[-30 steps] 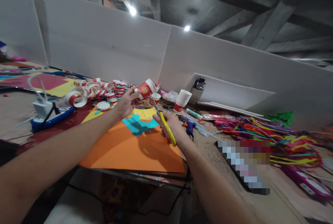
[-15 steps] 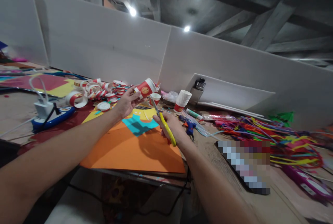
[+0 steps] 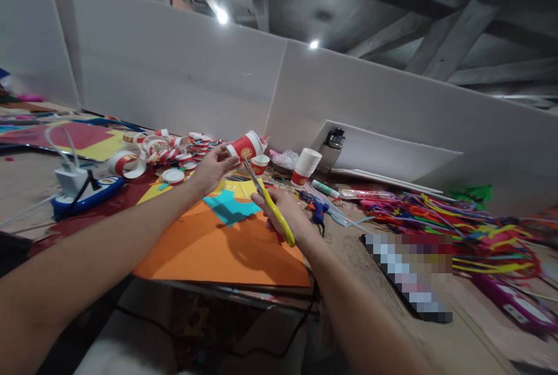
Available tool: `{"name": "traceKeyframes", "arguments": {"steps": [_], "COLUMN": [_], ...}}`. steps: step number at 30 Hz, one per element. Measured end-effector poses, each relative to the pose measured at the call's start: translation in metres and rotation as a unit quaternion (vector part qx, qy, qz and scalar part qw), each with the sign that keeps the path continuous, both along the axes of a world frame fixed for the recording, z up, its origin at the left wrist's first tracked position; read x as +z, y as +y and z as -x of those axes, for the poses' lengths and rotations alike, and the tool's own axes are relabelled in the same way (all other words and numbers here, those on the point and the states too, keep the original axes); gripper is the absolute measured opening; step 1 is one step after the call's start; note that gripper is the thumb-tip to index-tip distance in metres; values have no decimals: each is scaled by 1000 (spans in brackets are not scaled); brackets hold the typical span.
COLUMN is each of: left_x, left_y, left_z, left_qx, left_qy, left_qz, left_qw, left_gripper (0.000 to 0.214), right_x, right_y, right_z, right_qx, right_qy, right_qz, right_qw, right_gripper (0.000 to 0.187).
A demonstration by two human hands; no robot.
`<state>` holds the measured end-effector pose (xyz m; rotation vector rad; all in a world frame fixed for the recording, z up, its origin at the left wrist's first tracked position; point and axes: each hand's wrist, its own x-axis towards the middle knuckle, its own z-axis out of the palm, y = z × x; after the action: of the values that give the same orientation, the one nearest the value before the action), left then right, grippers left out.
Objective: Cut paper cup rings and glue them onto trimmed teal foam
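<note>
A red and white paper cup [image 3: 245, 147] is gripped by its base end in my left hand [image 3: 213, 170], tilted with its rim toward the upper right. My right hand [image 3: 283, 212] is closed round yellow-handled scissors [image 3: 279, 218]. Their blades point up and left, and the tips meet the cup's side in this view; whether they cut into it I cannot tell. Below my hands lies a sheet of orange paper [image 3: 209, 247] with a cut piece of turquoise paper [image 3: 231, 208] on it. A second paper cup [image 3: 260, 164] stands just behind the blades.
Cut cup rings [image 3: 127, 164] and lids lie at the left by a blue power strip [image 3: 89, 196]. Stacked cups [image 3: 306, 167], a dark bottle [image 3: 331, 151] and a blue glue gun [image 3: 319, 210] are right of centre. Pipe cleaners [image 3: 436, 212] and a blurred-out flat device [image 3: 405, 276] lie farther right.
The scissors' tips have moved left and up, from beside the cup onto its side. The cup has turned slightly in my left hand.
</note>
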<state>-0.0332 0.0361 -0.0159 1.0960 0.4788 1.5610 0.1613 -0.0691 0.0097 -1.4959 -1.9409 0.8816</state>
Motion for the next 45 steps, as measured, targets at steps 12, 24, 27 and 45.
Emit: {"name": "traceKeyframes", "arguments": {"steps": [12,24,27,45], "left_x": [0,-1,1,3], "left_y": [-2,-2,-6,-7], "left_z": [0,-2,-2,-2], "left_qx": [101,69,45,32], "left_qy": [121,101,79,52], "left_qz": [-89,-83,-79,-60], "left_qw": [983,989,993,996], "left_gripper": [62,66,59,56], "right_x": [5,0,1,0], "right_y": [-4,-2,-2,-1], "right_z": [3,1,1,1], "right_qx": [-14,-21,-16,-9], "right_qy": [-14,-11,-11,-7], "right_qz": [12,5,6,8], "right_qw": [1000,1000,1000,1000], "right_gripper": [56,58,59,54]}}
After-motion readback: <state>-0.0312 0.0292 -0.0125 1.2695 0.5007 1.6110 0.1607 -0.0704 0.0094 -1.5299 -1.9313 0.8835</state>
